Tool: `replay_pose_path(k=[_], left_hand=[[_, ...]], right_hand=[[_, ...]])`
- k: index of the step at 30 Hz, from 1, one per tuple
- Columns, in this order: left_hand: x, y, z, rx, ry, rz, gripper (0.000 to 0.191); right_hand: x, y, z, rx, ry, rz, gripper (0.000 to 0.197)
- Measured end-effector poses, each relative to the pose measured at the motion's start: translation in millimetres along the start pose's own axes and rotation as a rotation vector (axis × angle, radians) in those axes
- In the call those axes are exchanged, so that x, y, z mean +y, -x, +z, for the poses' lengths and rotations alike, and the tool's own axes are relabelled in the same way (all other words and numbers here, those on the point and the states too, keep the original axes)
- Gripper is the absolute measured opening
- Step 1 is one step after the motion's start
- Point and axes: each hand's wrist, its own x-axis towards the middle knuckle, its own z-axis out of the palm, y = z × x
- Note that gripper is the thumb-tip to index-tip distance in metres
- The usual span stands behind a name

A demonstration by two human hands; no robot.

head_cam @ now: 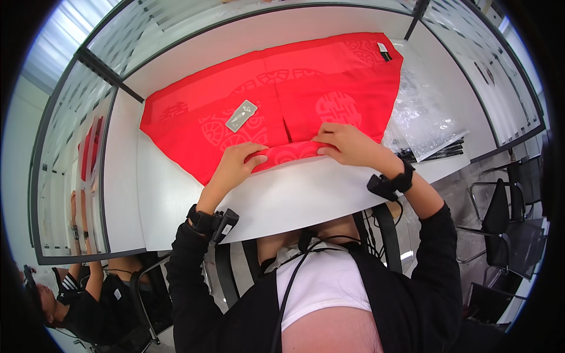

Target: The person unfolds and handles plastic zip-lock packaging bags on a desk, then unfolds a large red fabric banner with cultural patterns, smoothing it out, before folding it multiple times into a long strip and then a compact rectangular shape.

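Note:
A large piece of red patterned fabric (304,95) is spread across the white desk, with round motifs woven into it. Its near edge is folded over into a narrow band. My left hand (236,165) pinches this band at its left end, thumb on top. At the other end, my right hand (348,143) grips the same band between thumb and fingers. A small grey rectangular piece (241,116) with a light design lies on the cloth, beyond my left hand. Near the far right corner of the cloth are a white and a black label (383,52).
Clear plastic bags (419,110) lie right of the fabric, over several black-edged ones. Partitions with glass panels (485,70) enclose the white desk (282,198). Beyond the left partition, a person (79,304) sits by more red fabric. Black chairs (499,220) stand at right.

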Motion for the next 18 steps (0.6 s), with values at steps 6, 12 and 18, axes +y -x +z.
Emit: replay_pose_path(k=[6, 12, 18], left_hand=[[-8, -5, 4, 0.127, -0.082, -0.020, 0.023], [-13, -6, -9, 0.157, -0.529, 0.413, 0.024], [-6, 17, -2, 0.051, -0.687, 0.367, 0.034]], right_hand=[[15, -23, -9, -0.068, -0.162, 0.256, 0.022], [14, -20, 3, 0.276, 0.320, -0.094, 0.014], [17, 14, 2, 0.224, 0.426, -0.170, 0.021]])
